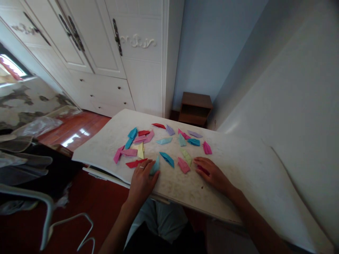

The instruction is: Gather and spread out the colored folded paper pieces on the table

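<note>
Folded paper boats in several colours lie spread over the white tabletop. My left hand (143, 178) has its thumb and fingers around a light blue paper boat (155, 166) near the front edge. A red paper boat (135, 163) touches or lies just beside those fingers. On the right, my right hand (212, 173) rests low on the table, fingers curled around a dark red paper boat (203, 169) that is partly hidden. Between the hands are a blue boat (167, 159), a pink boat (183, 165) and a pale green boat (186, 157).
The white table (238, 158) meets a pale wall on the right. Behind it stand a white wardrobe (148, 77) and a small brown cabinet (196, 100). A bent white metal frame (47, 201) stands at the lower left, near a dark box (53, 165).
</note>
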A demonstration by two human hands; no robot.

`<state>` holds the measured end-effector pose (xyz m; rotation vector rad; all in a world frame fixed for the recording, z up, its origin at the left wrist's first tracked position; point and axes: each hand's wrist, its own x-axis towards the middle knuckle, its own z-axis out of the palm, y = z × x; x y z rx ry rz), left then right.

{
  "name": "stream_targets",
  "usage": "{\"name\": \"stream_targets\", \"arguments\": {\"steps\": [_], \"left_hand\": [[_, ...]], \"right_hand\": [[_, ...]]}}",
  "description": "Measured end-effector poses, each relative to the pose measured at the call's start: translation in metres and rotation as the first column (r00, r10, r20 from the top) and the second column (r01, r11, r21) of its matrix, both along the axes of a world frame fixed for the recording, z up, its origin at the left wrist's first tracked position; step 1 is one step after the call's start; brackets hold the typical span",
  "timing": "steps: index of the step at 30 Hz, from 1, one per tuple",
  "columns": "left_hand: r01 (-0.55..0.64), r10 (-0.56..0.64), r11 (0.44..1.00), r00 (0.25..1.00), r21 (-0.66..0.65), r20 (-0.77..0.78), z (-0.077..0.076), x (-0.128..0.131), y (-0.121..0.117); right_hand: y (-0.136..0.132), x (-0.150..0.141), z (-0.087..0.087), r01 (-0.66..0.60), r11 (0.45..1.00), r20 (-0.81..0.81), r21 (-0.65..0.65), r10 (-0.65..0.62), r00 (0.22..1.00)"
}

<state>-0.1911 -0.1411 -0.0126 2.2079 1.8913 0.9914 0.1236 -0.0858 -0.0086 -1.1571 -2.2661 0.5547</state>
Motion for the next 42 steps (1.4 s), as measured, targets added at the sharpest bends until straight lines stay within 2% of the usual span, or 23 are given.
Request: {"name": "stream_targets", "arguments": {"steps": [3, 6, 8, 11, 13, 15, 17, 19, 21, 24, 28, 35, 38, 42], "left_hand": [[0.046, -0.044, 0.999, 0.996, -0.025, 0.076, 0.002, 0.002, 0.0], [0.074, -0.068, 0.997, 0.989, -0.038, 0.131, 0.011, 0.0, -0.001], [0.05, -0.044, 0.998, 0.987, -0.034, 0.157, 0.02, -0.01, 0.002], [-0.008, 0.006, 1.0, 0.982, 0.012, 0.189, 0.034, -0.038, 0.015], [-0.037, 0.027, 0.998, 0.979, 0.049, 0.202, 0.042, -0.062, 0.033], [-0.058, 0.055, 0.998, 0.976, 0.008, 0.212, 0.047, -0.086, 0.057], [-0.134, 0.152, 0.984, 0.973, -0.116, 0.171, 0.049, -0.107, 0.084], [-0.226, 0.265, 0.932, 0.958, -0.284, 0.106, 0.047, -0.121, 0.111], [-0.229, 0.284, 0.909, 0.952, -0.349, 0.114, 0.043, -0.13, 0.133], [-0.214, 0.299, 0.889, 0.941, -0.404, 0.159, 0.035, -0.135, 0.157], [-0.173, 0.32, 0.879, 0.905, -0.445, 0.282, 0.03, -0.139, 0.169], [-0.094, 0.346, 0.883, 0.793, -0.46, 0.501, 0.044, -0.145, 0.173], [-0.124, 0.372, 0.88, 0.78, -0.458, 0.503, 0.047, -0.144, 0.184], [-0.193, 0.415, 0.848, 0.82, -0.494, 0.394, 0.044, -0.141, 0.197]], "right_hand": [[-0.007, -0.001, -0.003, 0.061, 0.998, -0.029, 0.023, -0.061, 0.998], [-0.01, -0.005, -0.004, 0.097, 0.994, -0.058, 0.047, -0.094, 0.994], [-0.009, -0.007, -0.004, 0.121, 0.992, -0.073, 0.046, -0.118, 0.99], [-0.005, -0.011, -0.001, 0.156, 0.987, -0.085, 0.043, -0.152, 0.985], [-0.001, -0.016, 0.004, 0.157, 0.987, -0.085, 0.041, -0.153, 0.985], [0.004, -0.023, 0.01, 0.135, 0.99, -0.08, 0.036, -0.131, 0.988], [0.008, -0.035, 0.017, 0.095, 0.995, -0.076, 0.03, -0.093, 0.993], [0.012, -0.049, 0.024, 0.052, 0.998, -0.082, 0.025, -0.05, 0.995], [0.014, -0.065, 0.028, 0.013, 1.0, -0.094, 0.028, -0.011, 0.995], [0.014, -0.082, 0.029, -0.026, 0.999, -0.113, 0.04, 0.03, 0.993], [0.012, -0.085, 0.025, -0.031, 0.999, -0.129, 0.044, 0.036, 0.991], [0.008, -0.057, 0.017, 0.043, 0.999, -0.147, 0.03, -0.038, 0.988], [0.005, -0.045, 0.015, 0.086, 0.996, -0.158, 0.027, -0.08, 0.984], [-0.001, -0.034, 0.013, 0.115, 0.993, -0.156, 0.026, -0.11, 0.982]]}}
